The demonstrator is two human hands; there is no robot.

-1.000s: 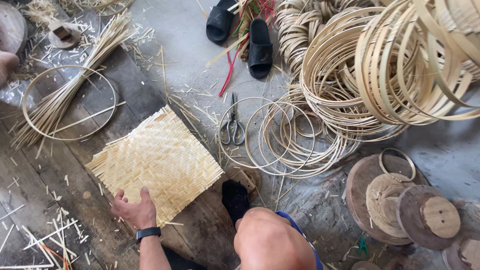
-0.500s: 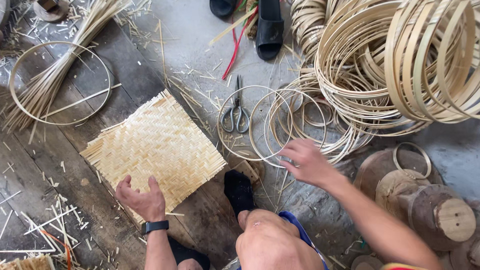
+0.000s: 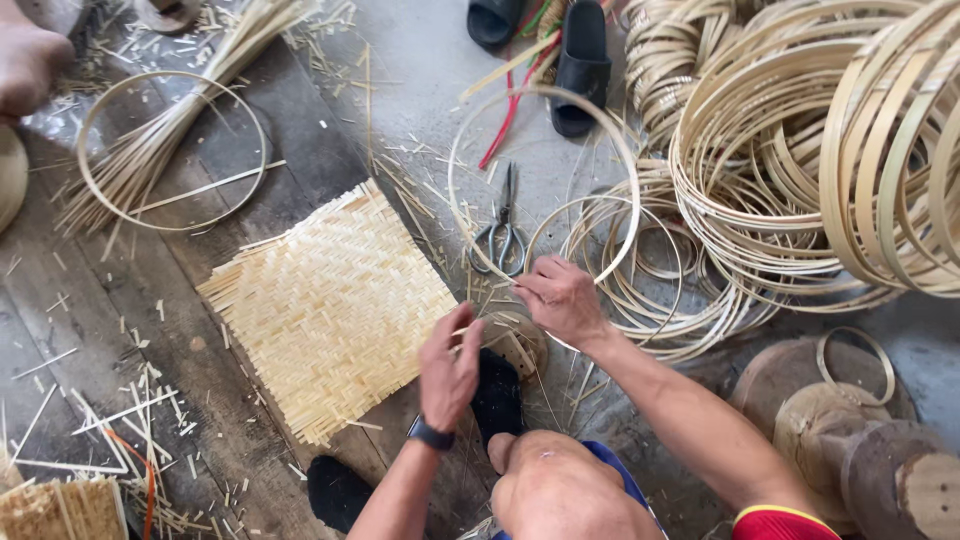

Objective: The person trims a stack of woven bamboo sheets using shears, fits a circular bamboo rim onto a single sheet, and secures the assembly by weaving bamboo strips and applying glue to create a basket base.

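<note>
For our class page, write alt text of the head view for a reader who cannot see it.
Seen from above, a seated person's right hand lifts a thin bamboo hoop from the floor, beside scissors. The left hand, with a wristband, hovers at the edge of a square woven mat on dark planks. Stacked hoops fill the right.

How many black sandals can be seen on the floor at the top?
2: one black sandal at the top edge, cut off by the frame, and the other black sandal just to its right, beside the red strips.
</note>
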